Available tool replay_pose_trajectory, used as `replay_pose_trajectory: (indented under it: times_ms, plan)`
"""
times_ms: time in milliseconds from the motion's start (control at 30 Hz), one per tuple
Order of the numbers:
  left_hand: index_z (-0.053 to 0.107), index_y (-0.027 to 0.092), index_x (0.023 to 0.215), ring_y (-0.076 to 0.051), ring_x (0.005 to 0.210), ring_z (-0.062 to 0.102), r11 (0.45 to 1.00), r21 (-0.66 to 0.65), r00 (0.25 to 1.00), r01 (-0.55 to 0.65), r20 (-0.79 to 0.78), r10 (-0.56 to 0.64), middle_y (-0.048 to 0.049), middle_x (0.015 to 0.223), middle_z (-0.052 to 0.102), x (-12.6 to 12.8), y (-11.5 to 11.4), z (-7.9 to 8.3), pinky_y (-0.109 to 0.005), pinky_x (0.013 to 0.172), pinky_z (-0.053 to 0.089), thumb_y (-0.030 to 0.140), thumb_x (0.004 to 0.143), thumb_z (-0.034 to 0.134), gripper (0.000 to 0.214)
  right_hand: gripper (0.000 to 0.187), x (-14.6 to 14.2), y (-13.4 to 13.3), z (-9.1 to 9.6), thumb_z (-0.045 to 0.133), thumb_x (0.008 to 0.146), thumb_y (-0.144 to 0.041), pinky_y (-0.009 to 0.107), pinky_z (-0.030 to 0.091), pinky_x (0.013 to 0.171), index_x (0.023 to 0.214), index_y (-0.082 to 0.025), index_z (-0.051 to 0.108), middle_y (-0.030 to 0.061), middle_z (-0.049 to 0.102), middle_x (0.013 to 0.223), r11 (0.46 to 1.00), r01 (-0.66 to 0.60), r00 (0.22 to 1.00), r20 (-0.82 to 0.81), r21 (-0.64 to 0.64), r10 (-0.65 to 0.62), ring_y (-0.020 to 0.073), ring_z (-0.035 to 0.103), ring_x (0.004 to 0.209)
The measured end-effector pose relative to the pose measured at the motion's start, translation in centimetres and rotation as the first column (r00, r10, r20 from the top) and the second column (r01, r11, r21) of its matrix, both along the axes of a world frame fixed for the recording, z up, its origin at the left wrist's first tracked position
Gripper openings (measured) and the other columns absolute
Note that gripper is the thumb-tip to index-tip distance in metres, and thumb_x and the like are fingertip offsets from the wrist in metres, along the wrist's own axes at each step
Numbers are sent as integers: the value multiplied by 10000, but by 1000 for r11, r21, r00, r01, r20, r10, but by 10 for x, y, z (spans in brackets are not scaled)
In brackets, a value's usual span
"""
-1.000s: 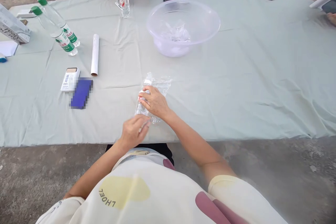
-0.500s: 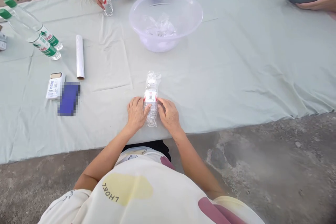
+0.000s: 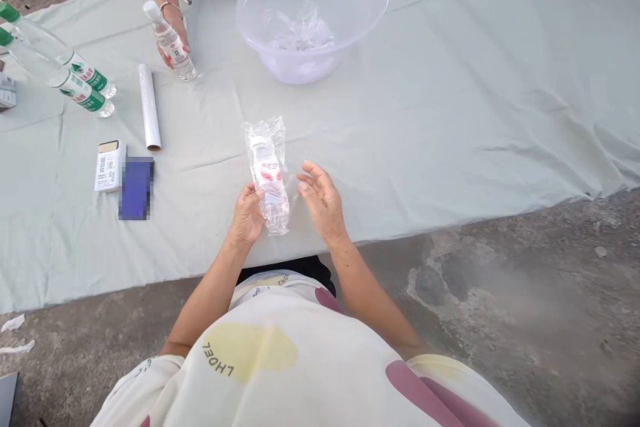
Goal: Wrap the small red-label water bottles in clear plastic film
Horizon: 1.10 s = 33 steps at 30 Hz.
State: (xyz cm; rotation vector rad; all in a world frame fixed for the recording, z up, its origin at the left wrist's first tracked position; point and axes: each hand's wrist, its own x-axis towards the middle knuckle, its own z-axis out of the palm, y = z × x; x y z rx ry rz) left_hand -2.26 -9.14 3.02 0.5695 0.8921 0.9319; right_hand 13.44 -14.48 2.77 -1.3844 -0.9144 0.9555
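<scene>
A small clear water bottle wrapped in cling film (image 3: 268, 177) is lifted a little above the near edge of the pale green tablecloth (image 3: 450, 100). My left hand (image 3: 247, 215) grips its lower end. My right hand (image 3: 321, 200) hovers just right of the bottle, fingers spread and holding nothing. Loose film bunches past the bottle's cap.
A clear plastic basin (image 3: 312, 13) with crumpled film stands at the back. A cling film roll (image 3: 149, 107), two green-capped bottles (image 3: 75, 77), a white box (image 3: 109, 165) and a blue card (image 3: 135, 188) lie left. Another person's hand (image 3: 173, 37) holds a small bottle (image 3: 171, 50) opposite.
Both hands were pressing the wrapped bottle flat on the cloth; now my left hand has raised it and my right hand has let go. The person opposite moved their bottle nearer.
</scene>
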Motion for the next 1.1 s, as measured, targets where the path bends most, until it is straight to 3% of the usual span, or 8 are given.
replay_pose_trajectory:
  times_ms: [167, 267, 367, 500, 633, 800, 967, 1100]
  plan:
    - [611, 228, 973, -191, 952, 661, 998, -21, 987, -65, 148, 67, -28, 1023, 689, -24, -2, -3, -320, 813, 534, 315, 726, 767, 305, 758, -16, 4, 3, 570, 839, -687, 327, 606, 728, 1443, -259, 407, 128, 612, 1327, 973, -115, 973, -220, -201, 70, 235, 682, 1044]
    - [620, 233, 961, -162, 895, 662, 993, -14, 983, -118, 138, 118, -7, 991, 691, -31, -3, -5, -291, 796, 537, 267, 706, 788, 307, 790, -31, 7, 3, 612, 775, -718, 286, 557, 583, 1372, -227, 452, 108, 660, 1153, 950, -130, 979, -186, -283, 78, 216, 679, 898]
    - [625, 239, 952, -133, 818, 653, 989, 3, 979, -149, 138, 147, 17, 933, 688, -35, -4, -7, -266, 762, 535, 247, 680, 813, 331, 526, -44, 8, 1, 701, 743, -598, 266, 503, 575, 1079, -209, 587, 28, 646, 863, 958, -106, 993, -86, -265, 86, 162, 612, 731]
    - [618, 238, 950, -153, 882, 679, 986, 3, 964, -165, 210, 161, 8, 962, 698, -40, -1, -7, -278, 790, 544, 291, 693, 809, 325, 252, -57, -2, 1, 601, 844, -461, 266, 458, 587, 799, -216, 559, -41, 538, 608, 971, -147, 985, -114, -188, 127, 115, 511, 565]
    - [615, 250, 1022, -268, 1151, 659, 990, -14, 962, -139, 236, 139, -29, 1185, 689, -43, 0, -5, -375, 907, 558, 399, 696, 792, 400, 193, -67, -20, 1, 593, 874, -410, 264, 449, 602, 833, -221, 588, -43, 546, 630, 973, -184, 982, -65, -137, 177, 111, 510, 585]
    - [613, 256, 1100, -335, 1244, 612, 992, -21, 980, -122, 159, 124, -76, 1256, 674, -57, 4, -3, -414, 877, 587, 502, 661, 788, 533, 237, -53, -22, 4, 652, 843, -449, 259, 442, 549, 820, -213, 645, -38, 558, 613, 939, -301, 950, -139, -167, 280, 100, 495, 539]
    - [580, 305, 1161, -354, 1210, 632, 999, -36, 992, -34, 121, 38, -58, 1281, 658, -74, 5, 5, -450, 820, 604, 538, 625, 808, 627, 381, -30, 10, 8, 659, 804, -582, 217, 392, 492, 820, -201, 653, -36, 554, 609, 983, -41, 974, -229, -178, -1, 80, 477, 520]
    - [545, 308, 1173, -354, 1145, 663, 997, -44, 992, 67, 114, -62, -75, 1289, 652, -75, -3, 7, -446, 783, 608, 522, 595, 839, 683, 485, -42, 43, 11, 638, 798, -655, 205, 440, 541, 993, -213, 681, 19, 678, 858, 972, -153, 962, -253, -180, 104, 86, 579, 646]
